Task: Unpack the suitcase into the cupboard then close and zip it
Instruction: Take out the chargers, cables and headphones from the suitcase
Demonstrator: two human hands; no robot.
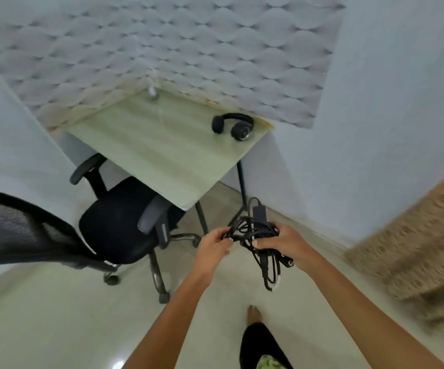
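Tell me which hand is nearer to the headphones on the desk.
Right. The right hand, holding the bundled charger cable, sits almost directly below the headphones in the view. The left hand, pinching a cable strand, is a little further to the left, toward the office chair.

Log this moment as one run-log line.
left hand: pinching cable | right hand: gripping charger bundle | desk: headphones on it | suitcase, cupboard: out of view

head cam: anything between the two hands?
Yes. The bundled black cable with its adapter spans the gap: the left hand pinches one side, the right hand grips the bundle. Floor below. Head view only.
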